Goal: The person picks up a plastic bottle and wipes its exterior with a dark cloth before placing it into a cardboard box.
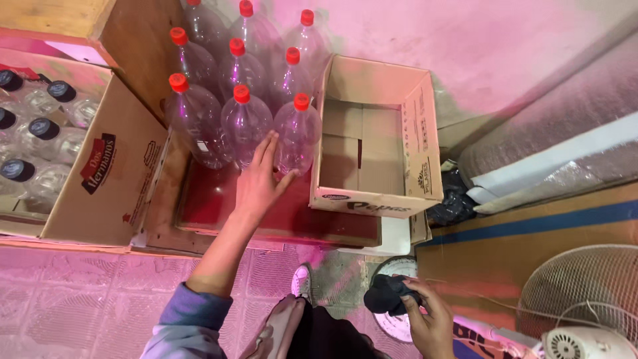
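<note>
My left hand (260,178) reaches forward with its fingers spread against the front of two clear plastic bottles with red caps, one at the middle (244,123) and one at the right (298,133) of the front row. Several such bottles stand grouped in a low open cardboard tray (219,219). Low at the right, my right hand (428,319) grips a dark crumpled cloth (387,294) close to my body.
An empty open cardboard box (372,143) stands right of the bottles. A box (100,173) with several black-capped clear bottles sits at the left. A white fan (585,306) is at the bottom right, beside a board with a blue stripe. A wooden crate is at the top left.
</note>
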